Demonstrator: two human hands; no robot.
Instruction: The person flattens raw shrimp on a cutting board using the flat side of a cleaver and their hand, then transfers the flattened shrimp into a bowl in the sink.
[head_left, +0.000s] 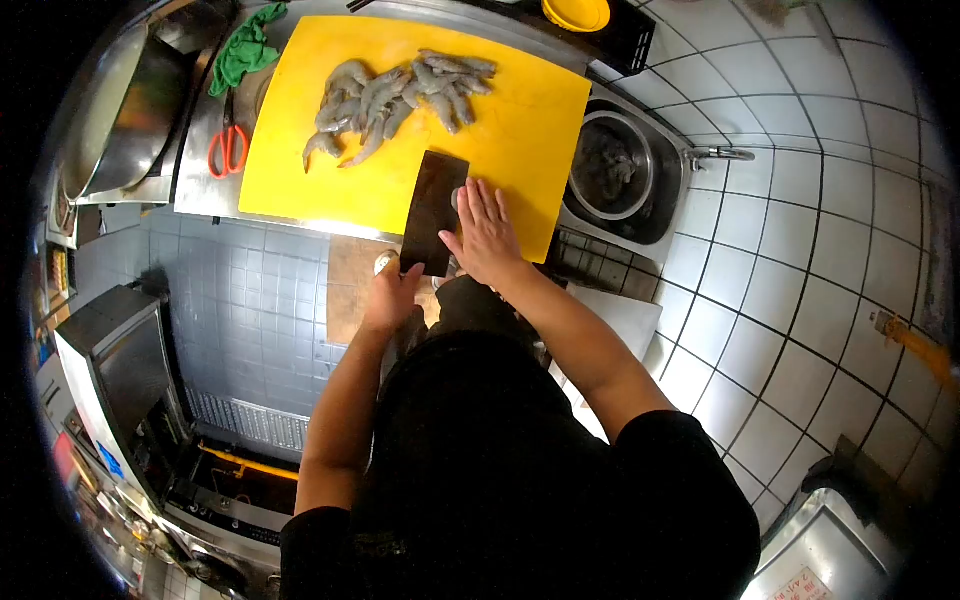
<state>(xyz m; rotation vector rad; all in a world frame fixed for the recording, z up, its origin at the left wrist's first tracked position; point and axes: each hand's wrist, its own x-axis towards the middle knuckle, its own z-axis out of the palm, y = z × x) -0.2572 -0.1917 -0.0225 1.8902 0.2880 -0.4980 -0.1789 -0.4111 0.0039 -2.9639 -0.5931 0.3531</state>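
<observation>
A dark, broad-bladed cleaver lies across the near edge of a yellow cutting board. My left hand is closed at its near end, below the board's edge; the handle is hidden. Flat and with fingers stretched out, my right hand rests on the board beside the blade, its thumb close to or touching the blade. A small grey piece, perhaps part of a shrimp, shows between the blade and my right fingers. Farther back on the board is a pile of grey raw shrimp.
Right of the board, a sink holds a metal bowl of dark grey contents under a tap. Red-handled scissors and a green cloth lie to the left, near a large metal pot. A yellow bowl stands at the back.
</observation>
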